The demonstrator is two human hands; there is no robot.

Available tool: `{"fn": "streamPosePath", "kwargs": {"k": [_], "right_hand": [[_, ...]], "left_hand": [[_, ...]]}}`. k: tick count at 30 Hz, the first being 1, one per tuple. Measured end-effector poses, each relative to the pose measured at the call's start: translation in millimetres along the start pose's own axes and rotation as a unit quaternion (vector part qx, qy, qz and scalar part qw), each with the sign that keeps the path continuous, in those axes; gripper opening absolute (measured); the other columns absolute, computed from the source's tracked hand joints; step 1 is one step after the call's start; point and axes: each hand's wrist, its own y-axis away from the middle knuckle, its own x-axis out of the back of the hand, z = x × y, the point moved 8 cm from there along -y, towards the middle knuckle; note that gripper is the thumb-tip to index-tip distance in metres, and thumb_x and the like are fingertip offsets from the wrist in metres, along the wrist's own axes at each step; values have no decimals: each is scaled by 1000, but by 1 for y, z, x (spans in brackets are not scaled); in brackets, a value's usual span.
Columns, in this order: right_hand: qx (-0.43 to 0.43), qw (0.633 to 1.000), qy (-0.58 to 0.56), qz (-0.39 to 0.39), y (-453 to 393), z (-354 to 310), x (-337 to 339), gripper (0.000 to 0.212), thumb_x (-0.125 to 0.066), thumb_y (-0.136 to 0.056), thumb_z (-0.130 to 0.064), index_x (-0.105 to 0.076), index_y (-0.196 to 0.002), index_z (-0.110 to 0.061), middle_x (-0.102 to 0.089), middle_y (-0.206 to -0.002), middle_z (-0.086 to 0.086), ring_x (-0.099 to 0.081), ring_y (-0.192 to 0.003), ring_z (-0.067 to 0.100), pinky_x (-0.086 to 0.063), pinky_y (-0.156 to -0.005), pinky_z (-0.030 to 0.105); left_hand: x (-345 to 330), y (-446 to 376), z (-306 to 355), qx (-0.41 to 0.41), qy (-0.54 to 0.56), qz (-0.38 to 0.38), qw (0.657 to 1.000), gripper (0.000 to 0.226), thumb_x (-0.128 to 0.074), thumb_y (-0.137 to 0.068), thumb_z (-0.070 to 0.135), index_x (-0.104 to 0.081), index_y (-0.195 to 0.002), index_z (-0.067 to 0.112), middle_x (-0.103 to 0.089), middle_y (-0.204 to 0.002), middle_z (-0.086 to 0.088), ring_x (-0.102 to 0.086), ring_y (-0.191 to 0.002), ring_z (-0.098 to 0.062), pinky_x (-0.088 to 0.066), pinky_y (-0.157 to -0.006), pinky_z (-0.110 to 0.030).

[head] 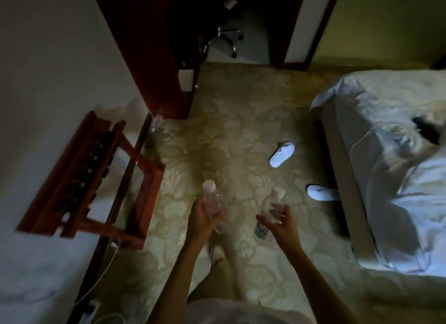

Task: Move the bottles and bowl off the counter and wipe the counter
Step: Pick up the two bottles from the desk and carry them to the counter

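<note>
Holding two bottles above the carpet [241,135].
The left hand [205,215] grips one clear bottle [212,199]; the right hand [277,221] grips the other bottle [275,206], caps pointing away.

Dim room, patterned carpet [241,121]. Left hand [205,215] grips a clear plastic bottle [212,198], white cap up and tilted forward. Right hand [280,221] holds a second clear bottle [275,205] the same way, dark label at its lower end. Wooden luggage rack [91,179] against left wall. Bed with rumpled white sheets [386,174] at right. Two white slippers on the carpet: one [282,153] in the open, one [322,192] at the bed base. Office chair base [225,37] beyond the doorway. White cable [106,270] along the left baseboard.
</note>
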Motion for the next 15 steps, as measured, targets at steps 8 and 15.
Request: {"fn": "streamPosePath", "kwargs": {"k": [8, 15], "right_hand": [[34, 998, -16, 58, -186, -139, -10, 51, -82, -73, -27, -53, -115, -19, -65, -101, -8, -64, -89, 3, -49, -72, 20], [4, 999, -37, 10, -388, -169, -67, 49, -79, -74, -37, -51, -113, -28, -63, -104, -9, -64, -95, 7, -55, -88, 38]], "left_hand": [[-3, -205, 144, -63, 47, -57, 995, 66, -80, -76, 22, -49, -135, 23, -62, -124, 3, -59, -113, -14, -53, -93, -34], [-34, -395, 190, -40, 5, -70, 997, 71, -83, -72, 29, -51, -134, 20, -63, -119, 6, -62, -113, -16, -48, -78, -16]]}}
